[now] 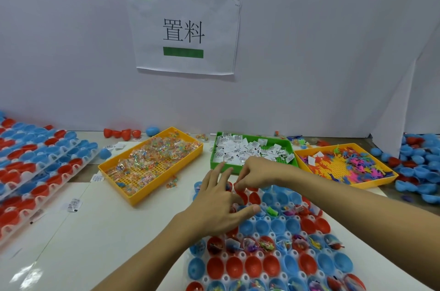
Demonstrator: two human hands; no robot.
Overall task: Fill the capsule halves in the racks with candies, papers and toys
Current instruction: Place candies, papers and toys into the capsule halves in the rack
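The rack of capsule halves ran off the bottom edge. Over its far rows, the left hand lay spread and empty; the right hand pinched something too small to identify. Beyond the rack sat candies, papers and toys in trays.

1. A white paper sign with two black printed characters hangs on the pale wall ahead of me.
2. Green tape strips mark its top corner and lower middle.
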